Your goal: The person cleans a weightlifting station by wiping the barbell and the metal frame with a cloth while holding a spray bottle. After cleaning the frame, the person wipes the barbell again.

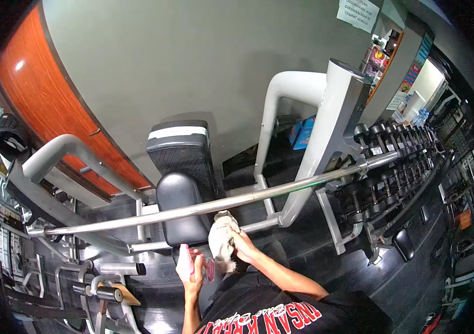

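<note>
My left hand (192, 269) is wrapped round a spray bottle (209, 269) with a pink trigger head, low in front of my body. Just to its right, my right hand (243, 246) grips a crumpled whitish cloth (222, 240) with dark patches. The cloth's upper end lies at or just below a long metal barbell (259, 195); whether they touch I cannot tell. Behind the bar stands a black padded bench (179, 195) with an upright backrest (178, 147).
The bar spans a grey frame with a left post (53, 195) and a right post (331, 122). At right is a rack of dumbbells (390, 192). A blue box (302, 133) sits by the wall, and other gym equipment (103, 292) stands at lower left.
</note>
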`<move>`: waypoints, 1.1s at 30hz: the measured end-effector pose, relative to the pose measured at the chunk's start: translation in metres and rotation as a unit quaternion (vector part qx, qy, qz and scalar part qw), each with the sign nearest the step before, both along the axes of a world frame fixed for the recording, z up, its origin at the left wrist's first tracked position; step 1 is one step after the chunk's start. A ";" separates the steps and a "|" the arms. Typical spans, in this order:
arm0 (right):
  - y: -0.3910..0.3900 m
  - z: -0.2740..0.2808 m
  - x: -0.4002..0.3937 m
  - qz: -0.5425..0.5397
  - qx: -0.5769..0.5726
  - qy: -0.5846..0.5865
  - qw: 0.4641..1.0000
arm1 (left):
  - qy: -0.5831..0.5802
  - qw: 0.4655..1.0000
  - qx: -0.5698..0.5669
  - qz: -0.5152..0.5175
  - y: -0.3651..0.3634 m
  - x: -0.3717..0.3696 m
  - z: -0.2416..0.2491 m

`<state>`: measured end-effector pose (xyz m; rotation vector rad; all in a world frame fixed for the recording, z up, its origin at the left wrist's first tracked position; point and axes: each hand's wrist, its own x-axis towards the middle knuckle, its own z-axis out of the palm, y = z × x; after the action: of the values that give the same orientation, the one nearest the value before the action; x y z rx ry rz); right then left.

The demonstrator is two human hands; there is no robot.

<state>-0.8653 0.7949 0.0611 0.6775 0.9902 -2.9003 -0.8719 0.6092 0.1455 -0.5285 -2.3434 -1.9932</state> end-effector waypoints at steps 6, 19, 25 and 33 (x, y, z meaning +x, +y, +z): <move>0.017 0.045 -0.022 0.057 -0.193 0.044 0.979 | -0.066 0.998 0.007 0.008 0.003 0.011 0.013; 0.108 0.090 0.046 -0.123 -0.204 0.049 0.970 | -0.024 0.999 0.011 -0.028 0.009 0.011 -0.006; 0.134 0.080 0.058 -0.442 0.201 0.022 0.874 | -0.040 0.997 0.007 -0.060 0.011 0.006 -0.011; 0.085 0.095 0.009 -0.247 0.786 -0.001 0.567 | -0.069 0.995 0.050 -0.054 0.015 0.005 0.005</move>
<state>-0.8566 0.8796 0.1564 0.8710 3.6718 -1.1928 -0.8666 0.6245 0.1509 -0.5407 -2.3192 -2.2507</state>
